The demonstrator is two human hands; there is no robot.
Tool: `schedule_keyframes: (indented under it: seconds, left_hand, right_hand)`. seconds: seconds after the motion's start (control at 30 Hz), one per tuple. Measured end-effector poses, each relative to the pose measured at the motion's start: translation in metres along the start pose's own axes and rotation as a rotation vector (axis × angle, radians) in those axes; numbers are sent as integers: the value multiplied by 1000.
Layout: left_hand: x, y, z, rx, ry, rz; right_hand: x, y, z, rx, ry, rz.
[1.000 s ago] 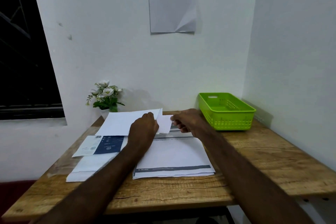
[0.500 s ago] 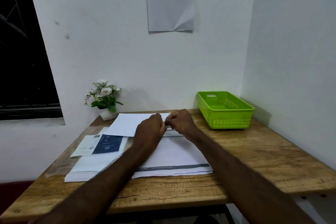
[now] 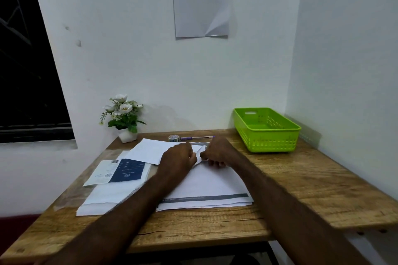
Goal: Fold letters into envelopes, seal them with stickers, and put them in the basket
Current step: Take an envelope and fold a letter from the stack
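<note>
We see both hands meeting over the papers in the middle of the counter (image 3: 301, 180). The left hand (image 3: 177, 160) is curled into a loose fist, knuckles up, with its fingertips pinching the near edge of a small folded white letter (image 3: 199, 150). The right hand (image 3: 217, 153) is curled too, its fingers tucked under and gripping the same folded piece from the other side, so the two hands nearly touch. The letter lies just behind the knuckles, mostly hidden; what shows is a narrow pale strip whose long axis runs left to right, with one corner pointing away from us toward the wall.

Under the hands lies a large white envelope (image 3: 206, 187) with a dark band along its near edge, long side running left to right. To the left of the hands, a loose white sheet (image 3: 150, 149) lies angled, and nearer us on that side rests a blue and white booklet (image 3: 120, 171) on further white paper. Beyond the hands stand a tape roll (image 3: 174, 138) and a purple pen (image 3: 197, 137). The green basket (image 3: 267, 130) sits to the right of the hands, well apart, at the counter's far corner. A potted flower (image 3: 123, 117) stands at the far left.
</note>
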State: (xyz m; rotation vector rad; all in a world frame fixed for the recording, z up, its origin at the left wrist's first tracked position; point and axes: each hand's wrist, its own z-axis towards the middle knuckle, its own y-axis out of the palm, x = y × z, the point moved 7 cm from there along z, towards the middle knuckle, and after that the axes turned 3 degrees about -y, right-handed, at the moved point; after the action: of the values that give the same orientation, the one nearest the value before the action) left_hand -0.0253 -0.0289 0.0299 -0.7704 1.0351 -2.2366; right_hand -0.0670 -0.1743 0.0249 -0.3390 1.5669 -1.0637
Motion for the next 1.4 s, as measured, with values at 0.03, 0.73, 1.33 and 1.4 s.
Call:
schedule_keyframes:
  seconds: [0.03, 0.73, 1.33, 1.4]
  left_hand:
    - [0, 3, 0, -27, 9, 14]
    - [-28, 17, 10, -288, -142, -257]
    - [-29, 17, 14, -359, -45, -333]
    - [-28, 16, 15, -382, -20, -328]
  right_hand:
    - [1, 2, 0, -23, 8, -23]
    - [11, 3, 9, -13, -72, -42]
    - [27, 12, 39, -26, 128, 8]
    - [33, 16, 49, -34, 184, 53]
